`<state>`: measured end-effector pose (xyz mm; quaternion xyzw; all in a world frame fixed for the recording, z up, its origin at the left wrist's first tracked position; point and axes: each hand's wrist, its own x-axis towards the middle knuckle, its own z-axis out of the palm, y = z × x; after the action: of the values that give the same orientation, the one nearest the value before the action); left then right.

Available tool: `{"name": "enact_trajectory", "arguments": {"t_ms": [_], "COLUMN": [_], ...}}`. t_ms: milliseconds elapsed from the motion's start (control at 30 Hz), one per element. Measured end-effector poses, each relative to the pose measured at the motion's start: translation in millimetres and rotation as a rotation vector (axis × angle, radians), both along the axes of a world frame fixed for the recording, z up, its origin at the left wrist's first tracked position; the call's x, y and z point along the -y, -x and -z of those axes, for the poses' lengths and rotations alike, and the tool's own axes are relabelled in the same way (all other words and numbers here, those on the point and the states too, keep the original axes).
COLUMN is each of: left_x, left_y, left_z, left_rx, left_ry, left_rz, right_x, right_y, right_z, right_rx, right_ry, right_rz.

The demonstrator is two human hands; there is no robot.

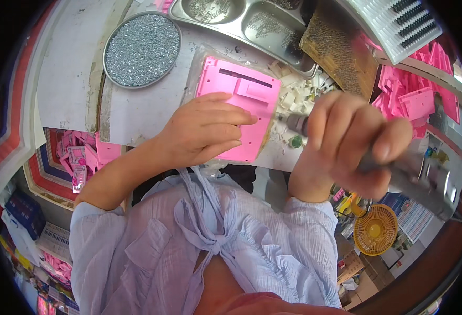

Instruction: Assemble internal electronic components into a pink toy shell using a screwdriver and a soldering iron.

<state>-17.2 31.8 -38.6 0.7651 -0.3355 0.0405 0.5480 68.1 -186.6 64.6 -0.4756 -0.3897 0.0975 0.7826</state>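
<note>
One pink panel [258, 105] lies nr tbl [141, 110] edge.

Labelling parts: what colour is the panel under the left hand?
Panel is bright pink; best seen in head view.

Round yellow basket [375, 241] at lower right, what seems a dark blue box [24, 214] at far left

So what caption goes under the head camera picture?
Left grip resting on a pink panel; right grip around a grey handheld tool.
</note>
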Motion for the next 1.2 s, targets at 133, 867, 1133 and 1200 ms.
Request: {"name": "enact_trajectory", "arguments": {"t_ms": [133, 867, 1133, 1200], "left_x": [-4.7, -62.3, -30.8, -26.5], "left_y": [4.1, 9.4, 21.1, 27.5], "left_z": [-0.6, 10.9, 0.6, 11.6], "left_rx": [0.013, 0.053, 0.201, 0.172], "left_ry": [0.061, -0.210, -0.162, -0.213], "left_rz": [-0.111, -0.372, -0.312, -0.338], "right_x": [-15.3, -72.7, -93.4, -94.1], "right_y": [16.2, 2.3, -21.4, -21.5], "right_z": [-1.6, 16.4, 55.2, 60.5], "right_rx": [-0.015, -0.082, -0.120, -0.009], "right_ry": [-0.079, -0.100, -0.057, 0.105], "right_rz": [-0.116, 0.052, 0.094, 0.173]}}
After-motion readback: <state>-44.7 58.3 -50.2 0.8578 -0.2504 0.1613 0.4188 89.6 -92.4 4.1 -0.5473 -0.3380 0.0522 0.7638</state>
